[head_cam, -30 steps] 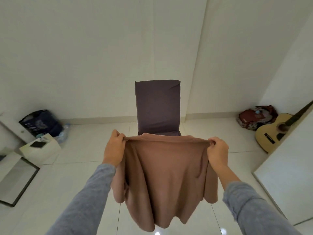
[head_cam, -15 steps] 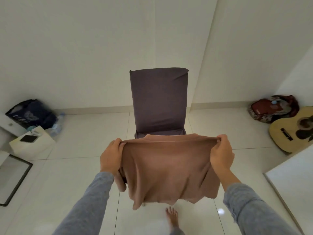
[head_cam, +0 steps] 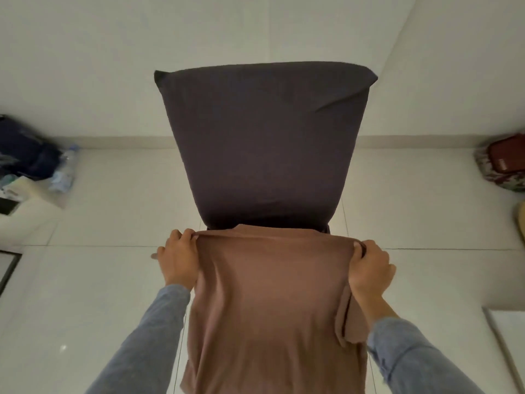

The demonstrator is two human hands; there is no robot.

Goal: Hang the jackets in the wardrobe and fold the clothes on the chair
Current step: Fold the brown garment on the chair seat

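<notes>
Brown knit top [head_cam: 272, 302] hangs limp over the chair [head_cam: 264, 143] seat, pinched at its upper corners by the left hand [head_cam: 177, 258] and right hand [head_cam: 369, 268]; soft and light, it is probably best held by those corners.

At twelve o'clock I see the chair [head_cam: 264, 143], wall behind it. Nearer me, the garment [head_cam: 270, 308] is held by its top edge between the left hand [head_cam: 177, 260] at nine o'clock and the right hand [head_cam: 369, 268] at three. On the floor, a bottle [head_cam: 64, 172] lies at ten o'clock and a bag [head_cam: 505, 163] at two.
</notes>
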